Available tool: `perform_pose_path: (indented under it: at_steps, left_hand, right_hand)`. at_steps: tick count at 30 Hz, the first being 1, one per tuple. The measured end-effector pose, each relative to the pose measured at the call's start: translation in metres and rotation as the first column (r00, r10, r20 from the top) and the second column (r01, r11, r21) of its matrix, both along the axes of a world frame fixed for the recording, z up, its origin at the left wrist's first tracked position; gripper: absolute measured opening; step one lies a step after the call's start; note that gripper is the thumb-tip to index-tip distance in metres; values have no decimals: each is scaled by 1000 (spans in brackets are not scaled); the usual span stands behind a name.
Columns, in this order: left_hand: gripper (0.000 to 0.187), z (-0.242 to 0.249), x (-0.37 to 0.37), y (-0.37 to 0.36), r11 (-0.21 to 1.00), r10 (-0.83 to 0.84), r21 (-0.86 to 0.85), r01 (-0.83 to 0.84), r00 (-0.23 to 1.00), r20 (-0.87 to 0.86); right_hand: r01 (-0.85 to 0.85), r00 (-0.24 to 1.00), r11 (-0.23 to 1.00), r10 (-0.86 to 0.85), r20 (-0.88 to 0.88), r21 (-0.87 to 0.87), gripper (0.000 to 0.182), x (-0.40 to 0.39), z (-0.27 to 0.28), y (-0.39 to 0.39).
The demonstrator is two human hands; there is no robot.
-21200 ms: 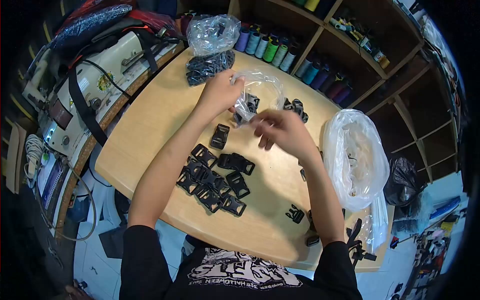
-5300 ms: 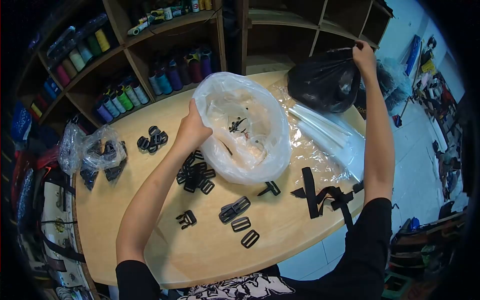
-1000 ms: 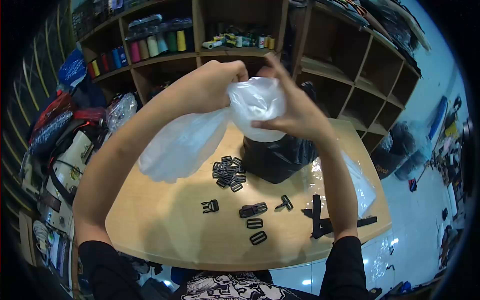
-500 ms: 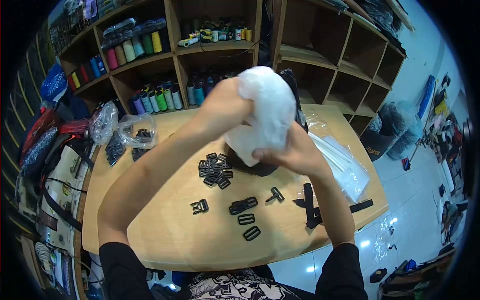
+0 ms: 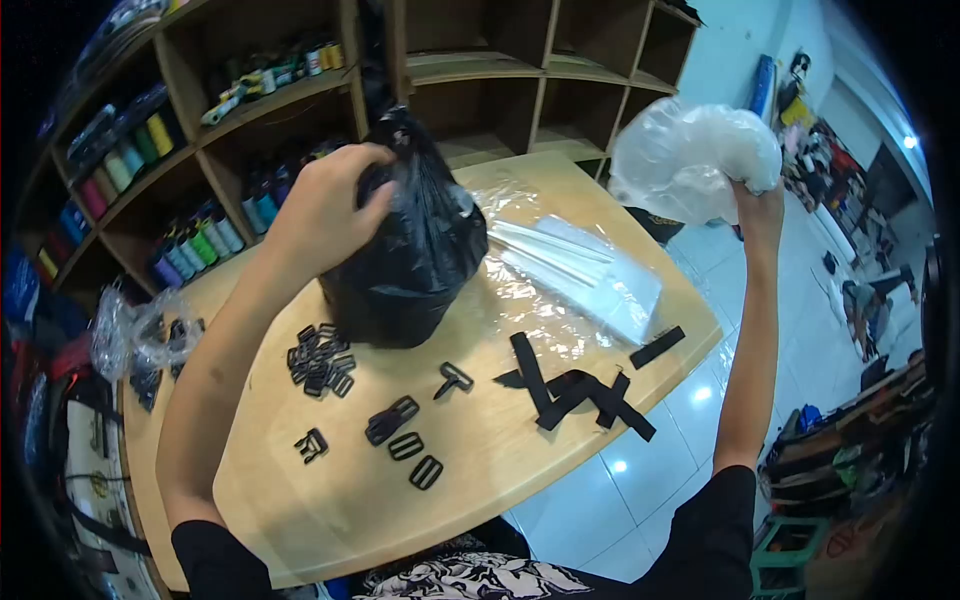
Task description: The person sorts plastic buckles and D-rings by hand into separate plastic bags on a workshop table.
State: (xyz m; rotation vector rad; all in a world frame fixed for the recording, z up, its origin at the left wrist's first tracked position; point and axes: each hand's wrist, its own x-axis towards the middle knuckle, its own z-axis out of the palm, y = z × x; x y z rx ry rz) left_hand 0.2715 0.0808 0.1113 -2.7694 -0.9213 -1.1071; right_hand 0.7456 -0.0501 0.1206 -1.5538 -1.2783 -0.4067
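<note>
My right hand (image 5: 760,212) is closed around a bunched white translucent plastic bag (image 5: 665,160), held up beyond the table's right edge. At the left, my left hand (image 5: 335,205) has its thumb and fingers apart, its fingertips overlapping the side of a tall black plastic bag (image 5: 415,255) that stands on the table. In front of the black bag lie a heap of black plastic buckles (image 5: 320,360), a side-release buckle piece (image 5: 312,445), a joined buckle (image 5: 391,420), two strap sliders (image 5: 407,446) and a T-shaped black piece (image 5: 453,380).
Black webbing strips (image 5: 580,397) lie on the wooden table (image 5: 480,470) at the right. Behind them rest white strips (image 5: 555,240) on a clear plastic sheet. Clear bags (image 5: 150,335) sit at the left edge. Shelves with thread spools (image 5: 205,240) stand behind.
The white plastic bag, earlier between both hands over the table, is now in my right hand far to the right. My left hand has let go and moved beside the black bag. The view has turned right.
</note>
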Motion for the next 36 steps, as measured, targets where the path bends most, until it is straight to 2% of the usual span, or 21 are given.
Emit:
perform_pose_path:
  at_steps: [1,2,3,5,7,8,9,11,12,15,17,19,20,22,23,25,27,30,32,34,36]
  left_hand:
    - [36,-18,-8,19,991,36,128,-28,998,-60]
    - [38,-31,-16,33,965,82,255,-51,990,-113]
    - [38,-33,-21,37,965,74,260,-41,990,-117]
    - [44,-42,-27,37,993,46,-95,-73,964,-262]
    - [45,-49,-27,32,984,65,-145,-101,969,-238]
    - [46,-51,-26,30,970,98,-196,-141,972,-213]
    - [46,-52,-25,31,971,94,-194,-137,972,-215]
    - [47,-51,-26,32,933,88,-339,-123,989,-116]
    - [43,-48,-24,31,930,66,-357,-90,995,-77]
    - [40,-35,-20,23,924,192,-309,-224,973,-130]
    - [38,-38,-28,31,917,168,-348,-192,981,-99]
    - [37,-44,-34,39,890,124,-439,-126,992,-34]
    - [37,-46,-34,38,888,127,-441,-130,991,-38]
    - [37,-48,-32,35,883,51,-469,6,993,110]
    - [37,-47,-31,32,884,60,-468,-3,992,108]
    - [38,-43,-26,25,806,69,-586,84,970,234]
    - [42,-41,-24,26,847,85,-529,54,968,234]
    - [42,-35,-20,27,820,121,-570,52,958,262]
    - [43,-33,-20,26,794,91,-581,180,910,405]
    - [44,-34,-28,22,802,65,-567,187,916,395]
    - [37,-33,-31,12,799,-18,-536,274,901,434]
  right_hand:
    - [309,941,951,-309,139,20,33,32,-13,3]
    - [580,772,811,-578,263,78,34,58,-28,6]
    - [587,769,806,-586,257,79,34,78,-43,9]
    - [671,740,738,-661,127,-71,37,113,-81,13]
    - [731,678,653,-727,103,-198,33,148,-122,19]
    - [736,672,647,-733,102,-197,33,168,-144,22]
    - [718,682,646,-727,79,-259,35,184,-165,25]
    - [688,697,649,-716,47,-326,37,197,-184,26]
    - [637,715,678,-697,-46,-367,42,198,-190,26]
    - [518,736,745,-639,-226,-420,51,199,-205,29]
    - [456,736,780,-601,-311,-429,57,216,-222,41]
    - [587,739,796,-601,-303,-147,58,257,-269,61]
    - [584,740,797,-600,-304,-151,58,261,-271,60]
    - [400,757,842,-526,-387,-362,66,263,-268,57]
    - [392,761,846,-519,-389,-362,66,263,-265,57]
    - [299,782,892,-432,-450,-338,65,260,-264,57]
    - [240,807,915,-373,-457,-324,60,243,-253,57]
    - [139,766,938,-306,-566,-319,49,187,-209,59]
    - [62,798,952,-228,-558,-301,48,163,-183,68]
    - [-11,821,957,-156,-549,-289,47,142,-164,81]
    - [-140,914,976,63,-401,-166,43,117,-145,99]
